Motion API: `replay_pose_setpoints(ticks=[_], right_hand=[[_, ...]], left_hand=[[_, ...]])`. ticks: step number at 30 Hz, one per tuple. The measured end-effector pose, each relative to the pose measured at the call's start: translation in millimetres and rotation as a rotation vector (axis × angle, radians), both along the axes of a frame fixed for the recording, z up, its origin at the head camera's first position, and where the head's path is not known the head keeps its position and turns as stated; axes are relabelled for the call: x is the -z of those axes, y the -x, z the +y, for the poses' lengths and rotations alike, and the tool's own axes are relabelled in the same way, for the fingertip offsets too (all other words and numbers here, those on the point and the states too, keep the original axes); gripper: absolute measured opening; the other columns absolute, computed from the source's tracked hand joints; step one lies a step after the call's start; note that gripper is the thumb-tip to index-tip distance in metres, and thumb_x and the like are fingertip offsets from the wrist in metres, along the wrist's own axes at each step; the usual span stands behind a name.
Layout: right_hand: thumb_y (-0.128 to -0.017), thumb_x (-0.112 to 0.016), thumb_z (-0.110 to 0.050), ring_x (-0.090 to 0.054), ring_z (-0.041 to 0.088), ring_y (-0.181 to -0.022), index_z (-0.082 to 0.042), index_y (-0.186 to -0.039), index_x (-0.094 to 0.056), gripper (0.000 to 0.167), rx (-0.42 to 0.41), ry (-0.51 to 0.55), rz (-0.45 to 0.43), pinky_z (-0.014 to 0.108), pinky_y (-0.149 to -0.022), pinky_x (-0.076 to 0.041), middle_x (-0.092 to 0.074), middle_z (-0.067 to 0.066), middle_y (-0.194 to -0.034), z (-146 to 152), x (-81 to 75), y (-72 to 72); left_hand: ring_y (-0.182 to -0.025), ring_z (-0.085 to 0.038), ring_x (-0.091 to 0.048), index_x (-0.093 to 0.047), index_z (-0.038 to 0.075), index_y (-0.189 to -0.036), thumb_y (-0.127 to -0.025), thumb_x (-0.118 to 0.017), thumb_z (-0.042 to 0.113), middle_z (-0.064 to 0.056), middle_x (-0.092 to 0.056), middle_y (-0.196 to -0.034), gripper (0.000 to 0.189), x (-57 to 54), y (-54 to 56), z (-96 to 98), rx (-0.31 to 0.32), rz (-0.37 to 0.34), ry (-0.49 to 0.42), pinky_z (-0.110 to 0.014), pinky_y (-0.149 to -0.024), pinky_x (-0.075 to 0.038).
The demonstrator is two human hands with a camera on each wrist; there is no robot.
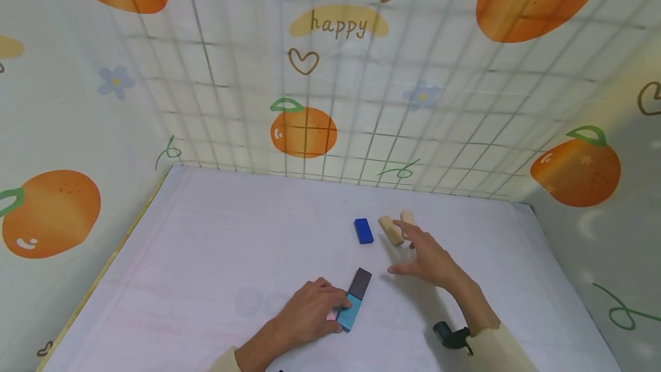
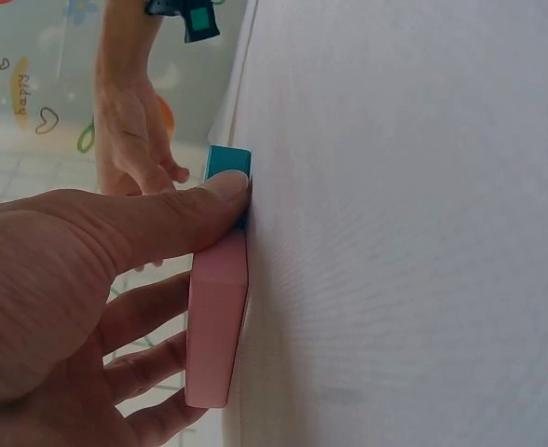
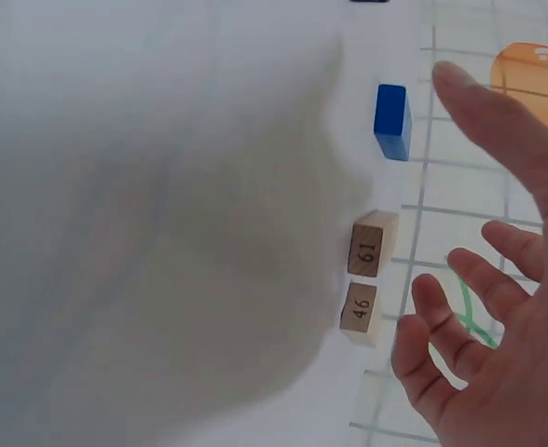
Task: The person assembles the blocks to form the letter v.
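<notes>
My left hand (image 1: pixel 312 312) pinches a light-blue block (image 1: pixel 349 316) between thumb and index finger. A dark grey block (image 1: pixel 360 283) lies end to end with it. Partly hidden under that hand is a pink block (image 2: pixel 218 317), which shows beside the other fingers in the left wrist view. My right hand (image 1: pixel 431 258) is spread in the air near two plain wooden blocks, holding nothing. The nearer wooden block (image 1: pixel 391 230) is marked 61 in the right wrist view, and the other wooden block (image 3: pixel 359 312) is marked 46. A dark blue block (image 1: pixel 364 231) lies left of them.
The blocks lie on a table with a white cover (image 1: pixel 206 245). A patterned curtain (image 1: pixel 232 85) with oranges rises behind and at both sides. A small dark device (image 1: pixel 450 336) is strapped at my right wrist.
</notes>
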State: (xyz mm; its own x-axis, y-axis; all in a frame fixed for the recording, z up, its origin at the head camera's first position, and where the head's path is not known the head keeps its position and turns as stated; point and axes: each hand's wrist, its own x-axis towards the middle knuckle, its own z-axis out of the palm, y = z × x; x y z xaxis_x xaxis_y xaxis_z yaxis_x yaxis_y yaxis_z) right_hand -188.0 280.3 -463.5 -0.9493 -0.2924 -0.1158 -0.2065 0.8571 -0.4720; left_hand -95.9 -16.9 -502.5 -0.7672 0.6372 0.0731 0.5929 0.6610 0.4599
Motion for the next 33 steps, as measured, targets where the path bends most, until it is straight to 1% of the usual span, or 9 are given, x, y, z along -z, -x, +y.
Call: replay_pose_setpoints(ticks=[3,7,11,17,24,30,33], right_hand=[[-0.072,-0.091,-0.043,-0.05,0.043,-0.123,-0.014,-0.157,-0.03,0.109,-0.015,-0.008,0.005,0.061,-0.09,-0.048,-0.043,0.022,-0.15,1.6,0.1,5.1],[-0.072,-0.092,-0.041,-0.038,0.05,-0.134,-0.012,-0.158,-0.028,0.111,-0.019,-0.026,0.004,0.07,-0.098,-0.039,-0.033,0.024,-0.158,3.9,0.0,10.7],[-0.072,-0.092,-0.037,-0.036,0.051,-0.135,-0.012,-0.159,-0.026,0.112,-0.009,-0.044,-0.005,0.07,-0.099,-0.038,-0.03,0.024,-0.159,6.0,2.5,15.4],[-0.073,-0.092,-0.033,-0.034,0.053,-0.137,-0.01,-0.159,-0.025,0.111,0.001,-0.038,-0.014,0.071,-0.101,-0.036,-0.031,0.026,-0.158,7.5,5.0,20.0],[-0.074,-0.092,-0.033,-0.029,0.053,-0.14,-0.009,-0.159,-0.025,0.111,0.004,-0.021,-0.026,0.072,-0.102,-0.032,-0.028,0.025,-0.16,6.6,3.4,25.5],[-0.073,-0.092,-0.034,-0.029,0.053,-0.14,-0.007,-0.158,-0.024,0.113,0.022,-0.014,-0.029,0.072,-0.104,-0.03,-0.029,0.026,-0.159,8.5,2.2,30.8],[-0.072,-0.093,-0.034,-0.028,0.053,-0.14,-0.006,-0.158,-0.024,0.114,0.034,-0.005,-0.043,0.071,-0.106,-0.029,-0.028,0.027,-0.159,10.4,1.7,33.9]], left_hand=[[-0.11,-0.01,-0.055,-0.076,0.025,-0.115,-0.082,-0.085,0.033,0.014,-0.068,-0.126,0.035,-0.8,-0.2,-0.7,0.0,0.004,-0.003,-0.026,-0.086,-0.044],[-0.109,-0.01,-0.055,-0.076,0.024,-0.115,-0.082,-0.085,0.032,0.014,-0.068,-0.125,0.035,-0.6,0.0,-0.6,0.003,0.009,-0.012,-0.026,-0.085,-0.044],[-0.11,-0.01,-0.055,-0.076,0.024,-0.114,-0.082,-0.086,0.031,0.013,-0.068,-0.125,0.035,0.5,-0.1,-0.9,0.006,0.02,-0.026,-0.026,-0.085,-0.044],[-0.11,-0.009,-0.055,-0.076,0.024,-0.114,-0.082,-0.085,0.03,0.013,-0.068,-0.124,0.035,3.1,0.8,-0.3,0.002,0.021,-0.029,-0.027,-0.088,-0.044],[-0.11,-0.009,-0.055,-0.076,0.024,-0.115,-0.082,-0.086,0.03,0.014,-0.068,-0.124,0.035,2.0,0.6,-0.5,0.002,0.011,-0.028,-0.027,-0.088,-0.044],[-0.11,-0.009,-0.055,-0.076,0.024,-0.115,-0.082,-0.085,0.03,0.014,-0.068,-0.124,0.035,0.1,0.0,-1.1,0.0,-0.004,-0.027,-0.027,-0.088,-0.044],[-0.11,-0.009,-0.055,-0.076,0.023,-0.114,-0.082,-0.086,0.03,0.014,-0.068,-0.124,0.035,0.1,-0.1,-1.4,0.001,-0.001,-0.034,-0.027,-0.088,-0.044]])
